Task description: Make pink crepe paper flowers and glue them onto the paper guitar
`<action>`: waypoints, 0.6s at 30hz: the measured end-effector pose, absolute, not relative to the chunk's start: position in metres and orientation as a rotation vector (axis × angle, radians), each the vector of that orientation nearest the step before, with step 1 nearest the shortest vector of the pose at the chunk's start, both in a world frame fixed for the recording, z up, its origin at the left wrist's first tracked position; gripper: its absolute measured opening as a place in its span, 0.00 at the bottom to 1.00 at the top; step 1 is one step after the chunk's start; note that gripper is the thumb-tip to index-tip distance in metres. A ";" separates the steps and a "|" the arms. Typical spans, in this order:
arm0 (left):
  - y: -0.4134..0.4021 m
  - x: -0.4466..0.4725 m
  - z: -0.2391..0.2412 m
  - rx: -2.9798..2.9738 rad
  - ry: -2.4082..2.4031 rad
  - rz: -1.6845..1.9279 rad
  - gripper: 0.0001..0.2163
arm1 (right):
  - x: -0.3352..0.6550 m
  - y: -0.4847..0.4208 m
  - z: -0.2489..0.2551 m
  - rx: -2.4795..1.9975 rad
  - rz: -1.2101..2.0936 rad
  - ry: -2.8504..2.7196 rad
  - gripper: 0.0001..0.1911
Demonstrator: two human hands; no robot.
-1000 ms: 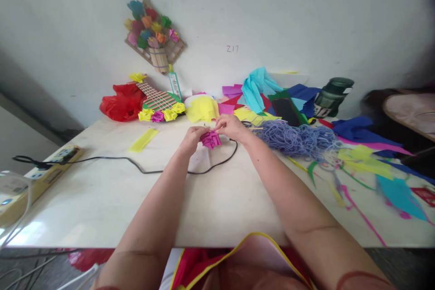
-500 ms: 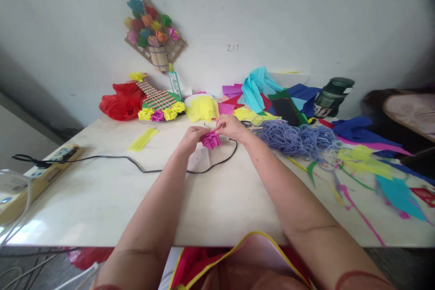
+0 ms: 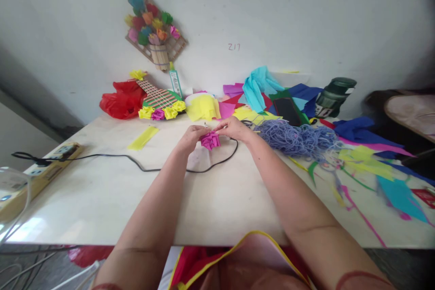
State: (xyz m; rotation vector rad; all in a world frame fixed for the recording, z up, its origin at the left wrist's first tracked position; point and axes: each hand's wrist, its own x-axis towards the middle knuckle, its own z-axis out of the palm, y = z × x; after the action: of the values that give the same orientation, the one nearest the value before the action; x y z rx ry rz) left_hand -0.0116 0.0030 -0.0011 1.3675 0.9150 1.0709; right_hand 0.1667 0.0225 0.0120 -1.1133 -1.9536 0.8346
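Note:
A magenta crepe-paper flower (image 3: 210, 141) is held up over the middle of the white table (image 3: 217, 208). My left hand (image 3: 193, 137) pinches it from the left side. On its upper right, the fingertips of my right hand (image 3: 234, 128) are closed at the flower's edge. A small tip pokes up between the two hands, too small to name. Under the flower, a black cord (image 3: 200, 171) curves across the table. Left of my hands lies a yellow paper strip (image 3: 144, 138).
At the back left stands a woven-stick craft with paper flowers (image 3: 159, 95), beside red plastic (image 3: 124, 99) and a glue bottle (image 3: 175, 82). A power strip (image 3: 54, 167) lies left. Right are tangled bluish yarn (image 3: 297, 138), a phone (image 3: 287, 109), a dark green bottle (image 3: 335, 97) and paper scraps (image 3: 365, 161).
My right hand's fingers have come slightly lower and closer to the flower. The flower has turned or tilted a little; my left hand still pinches it.

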 end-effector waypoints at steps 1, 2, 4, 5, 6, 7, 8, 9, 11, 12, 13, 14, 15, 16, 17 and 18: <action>0.003 -0.011 -0.001 1.362 0.915 1.070 0.11 | 0.167 0.023 0.012 -1.133 0.836 -1.959 0.06; 0.003 -0.011 -0.001 1.357 0.916 1.070 0.11 | 0.167 0.023 0.012 -1.144 0.834 -1.967 0.06; 0.004 -0.010 -0.002 1.334 0.925 1.081 0.11 | 0.168 0.024 0.011 -1.133 0.823 -1.969 0.04; 0.004 -0.010 -0.002 1.310 0.931 1.090 0.12 | 0.168 0.024 0.011 -1.117 0.819 -1.963 0.04; 0.005 -0.009 -0.002 1.279 0.932 1.096 0.12 | 0.168 0.025 0.010 -1.105 0.813 -1.951 0.04; 0.005 -0.009 -0.002 1.251 0.923 1.099 0.13 | 0.168 0.026 0.009 -1.099 0.804 -1.936 0.04; 0.004 -0.009 -0.002 1.232 0.903 1.091 0.13 | 0.169 0.027 0.008 -1.100 0.790 -1.920 0.04; 0.004 -0.009 -0.001 1.226 0.878 1.072 0.14 | 0.169 0.027 0.007 -1.106 0.771 -1.906 0.05; 0.003 -0.009 0.000 1.254 0.829 1.019 0.15 | 0.170 0.029 0.005 -1.122 0.715 -1.890 0.05; 0.002 -0.009 0.001 1.276 0.817 1.001 0.16 | 0.170 0.030 0.004 -1.129 0.683 -1.885 0.05; 0.001 -0.008 0.002 1.296 0.815 0.991 0.17 | 0.170 0.031 0.004 -1.137 0.652 -1.878 0.05; 0.000 -0.008 0.002 1.312 0.818 0.996 0.18 | 0.170 0.032 0.003 -1.145 0.626 -1.868 0.06; 0.000 -0.007 0.002 1.326 0.820 1.017 0.19 | 0.170 0.032 0.002 -1.152 0.606 -1.857 0.06; 0.000 -0.007 0.001 1.338 0.820 1.040 0.19 | 0.170 0.033 0.002 -1.156 0.596 -1.845 0.06; 0.001 -0.006 0.000 1.348 0.820 1.064 0.20 | 0.170 0.033 0.001 -1.158 0.592 -1.833 0.05; 0.001 -0.005 -0.001 1.358 0.821 1.088 0.20 | 0.170 0.033 0.001 -1.157 0.593 -1.825 0.06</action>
State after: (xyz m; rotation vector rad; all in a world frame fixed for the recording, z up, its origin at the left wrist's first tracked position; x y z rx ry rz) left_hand -0.0054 0.0013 -0.0009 1.3577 0.8207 1.0878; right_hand 0.1695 0.0331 0.0013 -1.1570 -1.8248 0.5929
